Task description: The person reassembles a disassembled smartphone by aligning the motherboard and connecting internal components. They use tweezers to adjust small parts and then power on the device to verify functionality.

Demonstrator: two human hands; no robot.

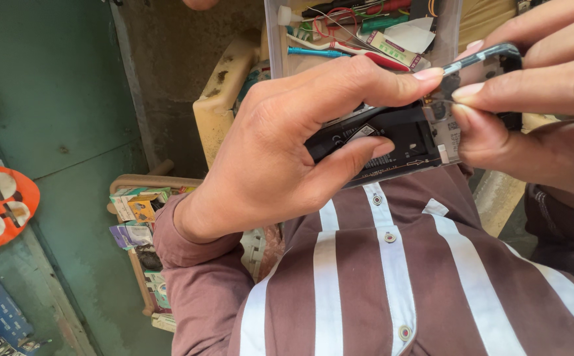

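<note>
Centrally, in the head view, the left hand (280,145) grips a small black phone (392,142) with its back open, thumb and fingers clamped around its body above a striped shirt (392,277). The right hand (537,99) pinches the phone's loosened cover (491,59) at the top edge. Judged step: prising the cover free; next calls for steady, gentle leverage. A clear box of tools (359,33) lies beyond.

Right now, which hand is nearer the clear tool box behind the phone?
Left. The left hand has its fingertips just below the clear tool box, holding the phone. The right hand works at the phone's end, off to the box's side.
</note>
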